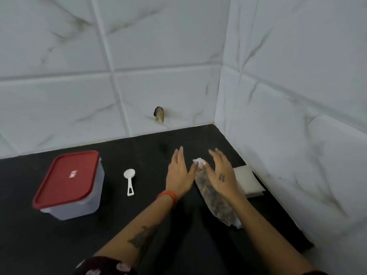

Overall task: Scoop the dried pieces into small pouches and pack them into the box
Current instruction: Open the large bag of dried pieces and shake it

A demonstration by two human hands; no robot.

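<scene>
Head view, one frame. I note a black counter [99,245] set in a corner of white marble-pattern wall tiles [158,46].

A clear bag of dried pieces [216,199] lies on the counter near the right-hand wall, its length running from the near right toward the far left. Its far end is gathered into a whitish twist [198,162]. The contents read as dark brown fragments; I cannot tell their kind.

The left hand [179,173] is at the left of the twisted end, fingers [178,155] straight and pointing away from the camera, thumb touching or nearly touching the twist. An orange band [167,195] sits on that wrist. The right hand [220,173] lies over the upper part of the bag, fingers extended and only slightly bent, spread fairly wide. I cannot tell whether its thumb pinches the twist, since the hand hides it.

A white plastic scoop [129,181] lies on the counter left of the hands, bowl away from the camera, apart from both the bag and the box.

The box [79,201], translucent with a red lid [66,178] fitted on, stands further left, well apart from the bag.

A pale flat slab [248,180] lies just beyond the right hand, against the wall. A small dark hole or fitting [159,114] shows in the back tiles.
</scene>
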